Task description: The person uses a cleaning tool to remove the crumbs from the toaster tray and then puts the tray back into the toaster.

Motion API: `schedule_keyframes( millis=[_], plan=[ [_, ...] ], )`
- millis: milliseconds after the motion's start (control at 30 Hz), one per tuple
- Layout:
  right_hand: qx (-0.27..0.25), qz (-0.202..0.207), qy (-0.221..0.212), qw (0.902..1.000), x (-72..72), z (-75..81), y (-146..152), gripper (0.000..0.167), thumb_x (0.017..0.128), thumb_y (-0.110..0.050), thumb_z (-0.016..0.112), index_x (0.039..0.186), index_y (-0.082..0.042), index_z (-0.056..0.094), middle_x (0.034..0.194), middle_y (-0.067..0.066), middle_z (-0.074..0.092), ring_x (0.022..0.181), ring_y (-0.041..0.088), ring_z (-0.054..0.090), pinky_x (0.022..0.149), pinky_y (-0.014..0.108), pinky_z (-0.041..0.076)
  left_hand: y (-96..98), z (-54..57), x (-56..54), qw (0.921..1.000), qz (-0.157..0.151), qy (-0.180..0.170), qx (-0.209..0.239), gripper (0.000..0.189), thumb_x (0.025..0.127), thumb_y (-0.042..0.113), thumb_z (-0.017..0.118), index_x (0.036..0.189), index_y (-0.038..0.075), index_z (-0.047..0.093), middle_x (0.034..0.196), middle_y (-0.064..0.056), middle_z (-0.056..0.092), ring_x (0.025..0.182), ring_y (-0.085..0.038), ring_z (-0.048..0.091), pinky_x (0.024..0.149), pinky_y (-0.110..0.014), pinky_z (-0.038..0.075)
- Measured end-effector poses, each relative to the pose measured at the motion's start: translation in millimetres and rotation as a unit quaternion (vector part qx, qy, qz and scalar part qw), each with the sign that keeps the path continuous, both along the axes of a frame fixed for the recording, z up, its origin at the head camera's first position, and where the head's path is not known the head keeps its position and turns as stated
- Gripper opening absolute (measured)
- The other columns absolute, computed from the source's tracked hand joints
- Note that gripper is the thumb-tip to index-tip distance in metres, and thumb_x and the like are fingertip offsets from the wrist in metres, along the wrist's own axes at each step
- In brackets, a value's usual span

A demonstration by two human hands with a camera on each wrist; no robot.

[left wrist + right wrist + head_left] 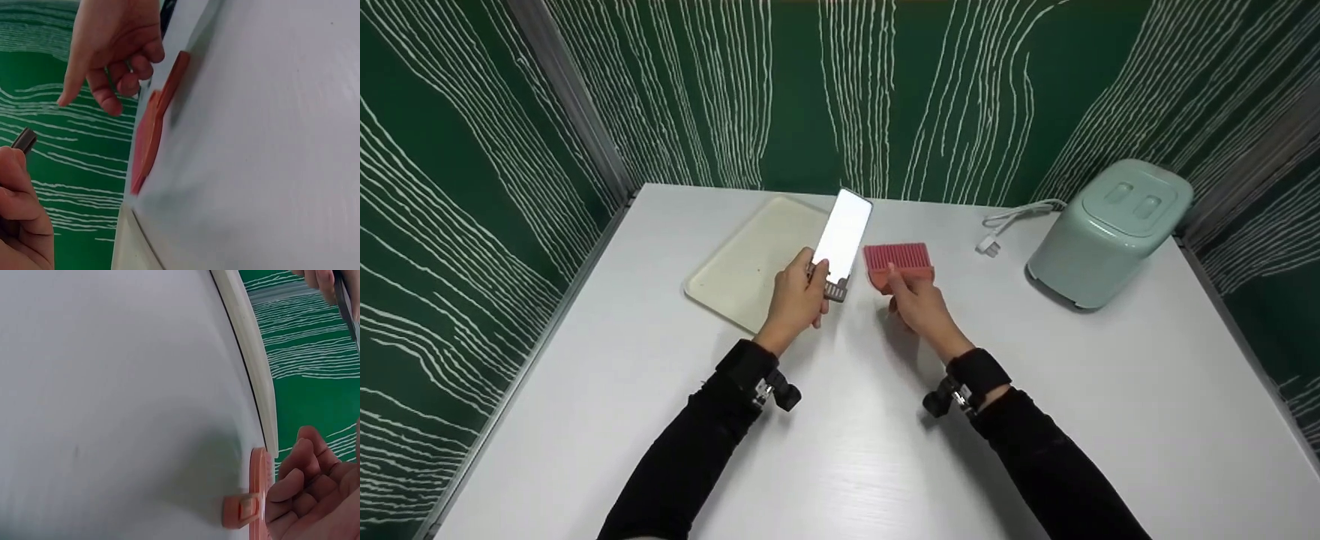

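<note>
My left hand (pixel 795 295) grips the lower end of a flat, narrow grey-edged object (pixel 844 229) with a glaring white face and a slotted lower end; its kind is unclear. The left wrist view shows only its dark tip (pixel 25 140) past my curled fingers. My right hand (pixel 919 304) hovers over a salmon-red ridged, comb-like piece (pixel 898 259) on the table. From the left wrist camera, a gap separates my loosely bent right fingers (pixel 104 93) from the red piece (pixel 151 140), whose handle part slants up. In the right wrist view my right hand (pixel 315 495) holds nothing.
A cream tray (pixel 735 277) lies at the left, partly under my left hand. A mint-green toaster (pixel 1110 232) stands at the back right, its white cord and plug (pixel 988 246) beside it. Green walls with white streaks border the white table (pixel 840 450).
</note>
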State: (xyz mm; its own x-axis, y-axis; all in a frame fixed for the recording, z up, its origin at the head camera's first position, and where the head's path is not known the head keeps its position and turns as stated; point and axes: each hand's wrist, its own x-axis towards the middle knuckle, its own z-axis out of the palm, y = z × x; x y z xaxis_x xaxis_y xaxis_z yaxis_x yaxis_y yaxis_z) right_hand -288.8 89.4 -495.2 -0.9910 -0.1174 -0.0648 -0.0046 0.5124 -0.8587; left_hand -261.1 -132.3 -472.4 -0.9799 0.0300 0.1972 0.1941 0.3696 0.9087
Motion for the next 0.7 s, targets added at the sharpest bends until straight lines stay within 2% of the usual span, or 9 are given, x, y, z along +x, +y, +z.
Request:
schedule_keyframes(
  millis=[133, 233, 433, 533, 700],
  plan=[
    [-0.032, 0.006, 0.001, 0.9995, 2.7, 2.3, -3.9, 0.067, 0.114, -0.058, 0.038, 0.111, -0.001, 0.073, 0.079, 0.008, 0.068, 0.061, 0.016, 0.057, 0.049, 0.024, 0.041, 14.0, -4.6, 0.9, 0.9999, 0.003, -0.006, 0.015, 0.022, 0.116, 0.022, 0.049, 0.1, 0.007, 0.051, 0.054, 0.001, 0.057, 0.032, -0.008, 0.048, 0.033, -0.026, 0.042],
    [-0.05, 0.013, 0.022, 0.9984, 5.1, 4.5, -8.0, 0.062, 0.115, -0.054, 0.041, 0.105, -0.002, 0.073, 0.072, 0.002, 0.064, 0.062, 0.018, 0.058, 0.05, 0.024, 0.042, 24.9, -7.4, 1.3, 0.9996, 0.006, -0.012, 0.024, 0.022, 0.116, 0.024, 0.05, 0.099, 0.009, 0.049, 0.054, -0.001, 0.057, 0.032, -0.008, 0.047, 0.033, -0.026, 0.041],
    [-0.07, 0.03, 0.054, 0.9956, 7.7, 10.7, -13.5, 0.05, 0.116, -0.043, 0.046, 0.078, -0.012, 0.055, 0.063, -0.005, 0.047, 0.058, 0.012, 0.043, 0.056, 0.025, 0.035, 47.0, -9.2, -1.8, 0.9977, -0.003, -0.022, 0.064, 0.022, 0.116, 0.026, 0.048, 0.102, 0.009, 0.05, 0.056, -0.001, 0.059, 0.035, -0.008, 0.049, 0.036, -0.026, 0.043],
    [-0.055, 0.031, 0.063, 0.996, 8.1, 12.0, -13.2, 0.051, 0.116, -0.046, 0.044, 0.076, -0.016, 0.05, 0.063, -0.005, 0.046, 0.058, 0.011, 0.041, 0.056, 0.027, 0.034, 56.0, -9.5, -2.2, 0.9968, -0.003, -0.033, 0.073, 0.02, 0.116, 0.026, 0.049, 0.105, 0.01, 0.052, 0.054, 0.001, 0.058, 0.035, -0.008, 0.049, 0.036, -0.025, 0.043],
    [-0.068, 0.023, 0.065, 0.9953, 8.3, 11.5, -11.2, 0.052, 0.116, -0.046, 0.044, 0.075, -0.014, 0.052, 0.059, -0.005, 0.047, 0.053, 0.01, 0.043, 0.051, 0.025, 0.035, 68.6, -10.7, -2.3, 0.9961, -0.003, -0.04, 0.078, 0.019, 0.116, 0.025, 0.048, 0.104, 0.01, 0.052, 0.053, 0.002, 0.055, 0.035, -0.008, 0.047, 0.036, -0.025, 0.041]
  ],
)
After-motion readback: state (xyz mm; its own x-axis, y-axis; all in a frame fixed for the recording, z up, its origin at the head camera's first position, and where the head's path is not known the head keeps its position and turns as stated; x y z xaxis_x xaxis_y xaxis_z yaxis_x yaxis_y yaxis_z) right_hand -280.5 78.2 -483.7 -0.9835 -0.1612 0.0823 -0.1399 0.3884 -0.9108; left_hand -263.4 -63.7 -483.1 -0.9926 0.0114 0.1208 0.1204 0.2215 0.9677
